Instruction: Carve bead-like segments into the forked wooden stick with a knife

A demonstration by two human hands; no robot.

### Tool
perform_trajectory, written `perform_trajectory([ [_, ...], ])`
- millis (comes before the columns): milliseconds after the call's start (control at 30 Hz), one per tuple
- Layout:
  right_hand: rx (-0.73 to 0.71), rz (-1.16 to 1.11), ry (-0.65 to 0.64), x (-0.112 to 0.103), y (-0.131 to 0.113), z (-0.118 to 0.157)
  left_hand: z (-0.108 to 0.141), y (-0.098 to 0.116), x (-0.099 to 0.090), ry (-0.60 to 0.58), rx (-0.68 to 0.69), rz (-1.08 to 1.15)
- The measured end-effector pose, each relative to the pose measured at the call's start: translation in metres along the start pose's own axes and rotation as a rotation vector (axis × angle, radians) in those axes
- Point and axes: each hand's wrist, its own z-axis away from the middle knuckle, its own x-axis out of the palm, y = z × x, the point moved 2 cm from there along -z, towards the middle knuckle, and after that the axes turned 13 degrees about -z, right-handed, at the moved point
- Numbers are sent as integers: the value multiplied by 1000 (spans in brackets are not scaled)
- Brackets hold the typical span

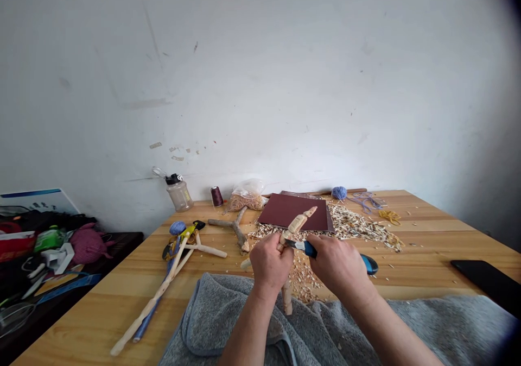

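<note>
Pointing forward-right, a branch [297, 224] sits clenched in left hand [269, 262], knife [310, 249] in right hand [337, 263].

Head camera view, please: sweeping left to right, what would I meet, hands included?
Pink bundle, bottle, thread spool, plastic bag, left hand, right hand, yellow yarn, flat black object.

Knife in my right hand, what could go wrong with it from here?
The knife has its blade against the carved stick, close beside the left hand: a slip could cut those fingers. The stick narrows near its tip, so heavy pressure there might snap it. Loose shavings on the table could scatter onto the grey towel.
</note>
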Motion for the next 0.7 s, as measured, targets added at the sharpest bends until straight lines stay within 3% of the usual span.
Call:
perform_trajectory([
  [167,65,-9,-56,1,-2,1,0,0,0,52,45,-131],
  [433,115,-31,-56,6,-3,-1,6,12,2,39,40,-254],
  [533,96,-85,-59,10,-2,-3,5,11,3,15,-23,-195],
  [700,34,-248,-54,13,5,-4,-1,-1,4,-113,-185,89],
])
